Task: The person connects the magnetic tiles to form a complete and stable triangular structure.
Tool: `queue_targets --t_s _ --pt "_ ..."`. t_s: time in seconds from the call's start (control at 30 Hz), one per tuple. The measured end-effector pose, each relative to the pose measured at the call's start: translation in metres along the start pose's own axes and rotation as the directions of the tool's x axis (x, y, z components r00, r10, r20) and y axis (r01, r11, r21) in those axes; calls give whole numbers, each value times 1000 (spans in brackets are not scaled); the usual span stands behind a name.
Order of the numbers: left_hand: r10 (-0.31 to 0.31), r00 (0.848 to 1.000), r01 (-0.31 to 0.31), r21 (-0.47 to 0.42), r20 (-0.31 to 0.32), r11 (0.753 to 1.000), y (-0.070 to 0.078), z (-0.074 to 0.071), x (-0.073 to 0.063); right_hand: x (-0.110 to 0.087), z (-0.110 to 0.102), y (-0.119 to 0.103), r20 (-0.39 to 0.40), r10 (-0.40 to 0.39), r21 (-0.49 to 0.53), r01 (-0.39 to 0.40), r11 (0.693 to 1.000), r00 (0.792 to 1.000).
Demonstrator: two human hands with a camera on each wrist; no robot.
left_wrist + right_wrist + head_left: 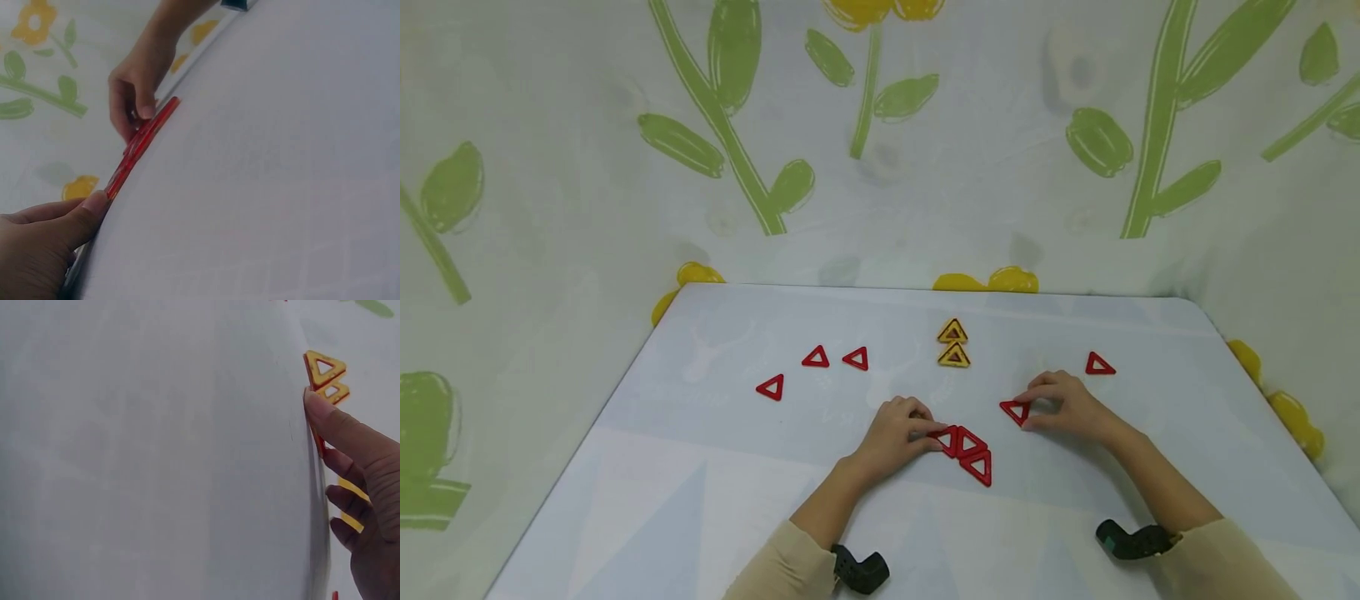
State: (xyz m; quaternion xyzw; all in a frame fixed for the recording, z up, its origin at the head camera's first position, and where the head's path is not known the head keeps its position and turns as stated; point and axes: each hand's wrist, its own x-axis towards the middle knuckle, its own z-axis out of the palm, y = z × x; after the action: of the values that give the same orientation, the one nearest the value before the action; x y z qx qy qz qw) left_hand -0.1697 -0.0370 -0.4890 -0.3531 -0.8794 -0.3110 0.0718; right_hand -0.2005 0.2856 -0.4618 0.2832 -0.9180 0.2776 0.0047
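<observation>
Three red triangular tiles (988,468) lie edge to edge on the table, each with an open centre. My left hand (891,433) holds the leftmost of them between thumb and fingers; the left wrist view shows the red row (134,153) edge-on, running away from the thumb. Right of that group, my right hand (1063,404) pinches a single red triangle (1013,403) by its right side, apart from the others. From the right wrist, this triangle (316,434) appears as a thin edge under the thumb, the other fingers curving beneath.
Two yellow triangles (954,363) stand one behind the other near the back. Three loose red triangles (780,387) are spread at the back left, and another red triangle (1100,372) lies beyond the right hand. Behind the pale table (647,483) rises a flower-patterned backdrop (962,192).
</observation>
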Motion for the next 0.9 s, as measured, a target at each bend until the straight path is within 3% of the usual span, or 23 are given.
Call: queue_targets --t_s 0.4,0.9 --pt "2 1000 -2 7 10 1000 -1 1 1 3 8 -10 -2 -68 -2 68 998 998" --pt "18 1000 -19 30 15 999 -2 0 1 2 23 -24 -3 -55 41 55 998 999"
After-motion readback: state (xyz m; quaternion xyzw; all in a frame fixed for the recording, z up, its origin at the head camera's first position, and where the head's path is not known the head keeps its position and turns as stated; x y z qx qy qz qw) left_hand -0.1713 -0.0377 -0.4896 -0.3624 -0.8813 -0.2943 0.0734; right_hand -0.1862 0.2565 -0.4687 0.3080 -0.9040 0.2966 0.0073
